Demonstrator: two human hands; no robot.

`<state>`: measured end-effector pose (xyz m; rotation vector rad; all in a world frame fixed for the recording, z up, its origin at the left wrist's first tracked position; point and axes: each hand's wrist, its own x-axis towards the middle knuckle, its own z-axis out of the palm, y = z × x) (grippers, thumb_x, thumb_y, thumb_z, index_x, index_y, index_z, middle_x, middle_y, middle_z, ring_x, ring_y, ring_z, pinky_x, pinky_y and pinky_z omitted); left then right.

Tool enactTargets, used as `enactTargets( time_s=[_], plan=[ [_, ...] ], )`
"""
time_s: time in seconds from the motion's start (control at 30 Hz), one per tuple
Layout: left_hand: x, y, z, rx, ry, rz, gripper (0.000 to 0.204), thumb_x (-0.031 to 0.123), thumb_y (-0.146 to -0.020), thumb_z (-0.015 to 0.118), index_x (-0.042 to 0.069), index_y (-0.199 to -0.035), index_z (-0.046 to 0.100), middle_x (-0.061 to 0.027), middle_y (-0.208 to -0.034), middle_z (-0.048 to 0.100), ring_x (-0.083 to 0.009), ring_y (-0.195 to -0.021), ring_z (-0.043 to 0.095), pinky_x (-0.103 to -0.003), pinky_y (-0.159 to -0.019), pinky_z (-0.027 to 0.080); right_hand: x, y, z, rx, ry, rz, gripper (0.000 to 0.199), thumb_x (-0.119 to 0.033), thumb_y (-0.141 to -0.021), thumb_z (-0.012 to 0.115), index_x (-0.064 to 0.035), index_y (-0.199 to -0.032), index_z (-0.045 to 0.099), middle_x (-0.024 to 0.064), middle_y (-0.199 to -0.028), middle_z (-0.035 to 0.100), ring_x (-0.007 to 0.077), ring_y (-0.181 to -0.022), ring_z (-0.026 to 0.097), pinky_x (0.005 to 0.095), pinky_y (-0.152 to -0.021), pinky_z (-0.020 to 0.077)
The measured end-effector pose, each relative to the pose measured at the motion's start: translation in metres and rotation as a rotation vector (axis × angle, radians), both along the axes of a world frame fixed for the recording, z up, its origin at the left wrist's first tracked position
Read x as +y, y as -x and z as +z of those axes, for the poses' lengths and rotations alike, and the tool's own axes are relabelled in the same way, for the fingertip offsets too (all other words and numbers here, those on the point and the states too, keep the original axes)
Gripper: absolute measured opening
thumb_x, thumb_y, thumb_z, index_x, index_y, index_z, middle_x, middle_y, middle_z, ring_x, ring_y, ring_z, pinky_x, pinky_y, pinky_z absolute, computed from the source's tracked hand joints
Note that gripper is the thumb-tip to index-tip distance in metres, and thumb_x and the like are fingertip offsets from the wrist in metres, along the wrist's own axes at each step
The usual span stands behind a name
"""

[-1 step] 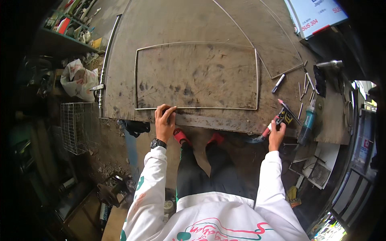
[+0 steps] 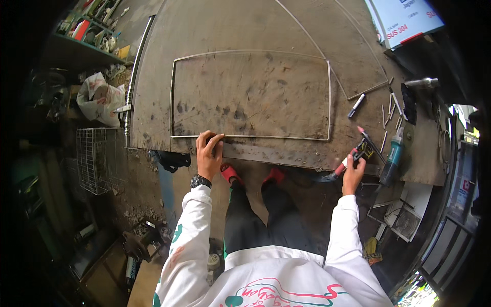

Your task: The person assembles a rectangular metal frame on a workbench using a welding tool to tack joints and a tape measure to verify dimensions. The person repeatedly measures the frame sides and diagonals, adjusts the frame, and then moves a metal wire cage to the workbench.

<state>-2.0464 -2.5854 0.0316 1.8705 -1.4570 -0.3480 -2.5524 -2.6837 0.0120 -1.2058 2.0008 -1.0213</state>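
A thin metal rod frame [image 2: 329, 100], roughly rectangular with a bowed far side, lies flat on the worn table. My left hand [image 2: 208, 156], a dark watch on its wrist, has fingers and thumb closed at the frame's near bar, by the table's front edge. On the right, my right hand [image 2: 353, 171] is closed around the red handle of a welding torch [image 2: 339, 168] with a pink nozzle and a long black cap. Beside those fingers is a yellow-and-black object [image 2: 365, 150], partly covered, perhaps a tape measure. The palm side of both hands is hidden.
Right of the frame lie a marker pen [image 2: 356, 106], several short metal rods [image 2: 383, 116] and a teal angle grinder [image 2: 393, 157]. Another rod frame [image 2: 369, 90] lies farther back. A metal bar [image 2: 137, 71] runs along the left edge; a wire cage [image 2: 93, 161] stands below.
The view has shifted very slightly. Both hands, the rod frame and the torch keep nearly the same places.
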Motion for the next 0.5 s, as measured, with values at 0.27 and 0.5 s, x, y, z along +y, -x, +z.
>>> enactTargets(
  time_s=[0.27, 0.5],
  plan=[
    [-0.003, -0.014, -0.015, -0.034, 0.091, -0.060, 0.018, 0.004, -0.090, 0.076, 0.008, -0.107, 0.076, -0.0115, -0.114, 0.063, -0.0349, -0.123, 0.061, -0.056, -0.122, 0.038, 0.027, -0.064, 0.061, -0.518, 0.086, 0.009, 0.055, -0.026, -0.110, 0.064, -0.0112, -0.156, 0.038, 0.0154, -0.112, 0.072, 0.0181, -0.085, 0.068, 0.0330, -0.071, 0.0573],
    [0.008, -0.007, -0.022, -0.200, 0.098, -0.062, 0.032, 0.006, -0.092, 0.073, 0.013, -0.124, 0.074, -0.0131, -0.124, 0.062, -0.0364, -0.130, 0.057, -0.055, -0.121, 0.039, 0.007, -0.130, 0.128, -0.573, 0.163, -0.003, 0.058, -0.026, -0.113, 0.055, -0.0207, -0.165, 0.032, 0.0143, -0.108, 0.068, 0.0133, -0.074, 0.064, 0.0275, -0.055, 0.0524]
  ],
)
